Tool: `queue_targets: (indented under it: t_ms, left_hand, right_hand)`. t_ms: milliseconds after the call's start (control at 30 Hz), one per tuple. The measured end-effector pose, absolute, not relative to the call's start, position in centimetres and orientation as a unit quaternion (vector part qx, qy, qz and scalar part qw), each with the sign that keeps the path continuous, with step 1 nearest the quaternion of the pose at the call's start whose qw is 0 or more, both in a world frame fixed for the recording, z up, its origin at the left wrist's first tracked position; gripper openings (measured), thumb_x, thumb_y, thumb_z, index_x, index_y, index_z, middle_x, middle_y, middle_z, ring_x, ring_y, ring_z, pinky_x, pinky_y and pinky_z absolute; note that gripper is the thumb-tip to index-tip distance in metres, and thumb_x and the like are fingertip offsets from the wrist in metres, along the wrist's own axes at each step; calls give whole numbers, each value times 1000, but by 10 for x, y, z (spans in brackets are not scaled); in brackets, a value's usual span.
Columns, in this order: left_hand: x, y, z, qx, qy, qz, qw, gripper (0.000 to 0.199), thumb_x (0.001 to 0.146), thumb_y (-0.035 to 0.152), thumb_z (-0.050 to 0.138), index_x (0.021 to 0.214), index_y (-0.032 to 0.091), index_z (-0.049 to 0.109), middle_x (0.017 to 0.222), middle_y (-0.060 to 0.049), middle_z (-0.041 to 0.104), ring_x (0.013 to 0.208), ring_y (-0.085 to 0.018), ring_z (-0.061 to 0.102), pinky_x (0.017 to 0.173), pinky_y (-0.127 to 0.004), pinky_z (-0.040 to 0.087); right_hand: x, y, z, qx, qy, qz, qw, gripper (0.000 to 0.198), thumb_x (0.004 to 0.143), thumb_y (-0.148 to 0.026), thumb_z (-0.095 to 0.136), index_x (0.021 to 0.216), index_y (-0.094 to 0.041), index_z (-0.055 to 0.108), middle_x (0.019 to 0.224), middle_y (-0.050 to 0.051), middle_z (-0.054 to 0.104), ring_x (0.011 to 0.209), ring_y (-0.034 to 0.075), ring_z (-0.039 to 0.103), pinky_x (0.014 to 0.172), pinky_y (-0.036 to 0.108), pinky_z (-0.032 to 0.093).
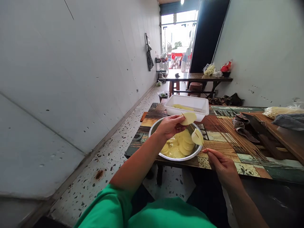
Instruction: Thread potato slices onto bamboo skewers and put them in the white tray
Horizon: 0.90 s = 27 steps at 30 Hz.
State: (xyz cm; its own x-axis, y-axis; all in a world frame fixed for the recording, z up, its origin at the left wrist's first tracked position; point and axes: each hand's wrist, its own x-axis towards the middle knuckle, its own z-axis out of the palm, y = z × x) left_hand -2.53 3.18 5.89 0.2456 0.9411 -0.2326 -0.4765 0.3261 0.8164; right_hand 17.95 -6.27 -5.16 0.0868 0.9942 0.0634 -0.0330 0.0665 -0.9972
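Observation:
My left hand (171,125) pinches a thin, pale yellow potato slice (189,118) above a metal bowl (177,159). A thin wooden skewer (205,147) slants up from my right hand (220,163), which grips its lower end. Another potato slice (197,137) is threaded on this skewer, and the upper end passes through the slice at my left fingers. In the bowl, many more round potato slices (186,145) lie in liquid. Behind the bowl stands a white plastic tub (187,111) with some pale yellow pieces inside.
Many loose wooden skewers (235,137) lie on the patterned table (216,136) to the right. Beyond them are a crumpled cloth (241,122), a wooden board (285,133) and bagged goods (285,111). A second table (190,76) with bags stands farther back, near the doorway.

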Motion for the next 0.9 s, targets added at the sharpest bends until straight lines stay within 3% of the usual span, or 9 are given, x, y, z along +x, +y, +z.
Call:
queue_targets:
  t_ms: [233, 467, 567, 667, 767, 900]
  left_hand:
    - [-38, 30, 67, 260, 346, 478, 764, 9, 77, 4, 65, 79, 12, 65, 74, -5, 65, 65, -11, 61, 62, -24, 51]
    - [-47, 40, 62, 243, 378, 561, 695, 11, 75, 10, 71, 83, 14, 64, 65, 1, 60, 52, -5, 53, 51, -18, 41]
    - [-42, 43, 54, 238, 387, 575, 681, 17, 72, 9, 73, 82, 15, 60, 61, 3, 57, 49, -4, 50, 53, -18, 42]
    - [-38, 41, 49, 262, 382, 597, 655, 22, 72, 7, 71, 82, 15, 53, 68, 0, 62, 60, -11, 63, 69, -29, 52]
    - [-37, 38, 45, 308, 383, 605, 627, 24, 72, 10, 72, 84, 15, 52, 74, -2, 66, 65, -15, 66, 72, -34, 53]
    - [-38, 39, 39, 337, 404, 607, 595, 23, 66, 14, 75, 81, 13, 58, 70, 0, 64, 58, -9, 61, 59, -22, 47]
  right_hand:
    - [202, -61, -57, -482, -523, 471, 522, 36, 82, -48, 67, 94, -14, 73, 53, -6, 34, 47, 8, 29, 42, 22, 19]
    - [236, -73, -63, -511, -474, 439, 567, 33, 78, -47, 71, 91, -17, 75, 51, -6, 35, 44, 8, 31, 40, 22, 22]
    - [223, -82, -54, -560, -511, 354, 547, 30, 78, -46, 69, 89, -19, 77, 56, 0, 54, 48, 12, 47, 42, 24, 35]
    - [205, -87, -45, -581, -565, 270, 520, 25, 77, -44, 67, 84, -23, 78, 78, 5, 73, 70, 21, 66, 59, 28, 51]
    - [192, -89, -42, -578, -603, 233, 498, 25, 79, -42, 62, 83, -24, 78, 83, 6, 77, 79, 25, 71, 71, 32, 57]
    - [184, -89, -44, -577, -627, 193, 487, 25, 82, -40, 59, 86, -23, 77, 86, 6, 78, 82, 26, 74, 74, 33, 59]
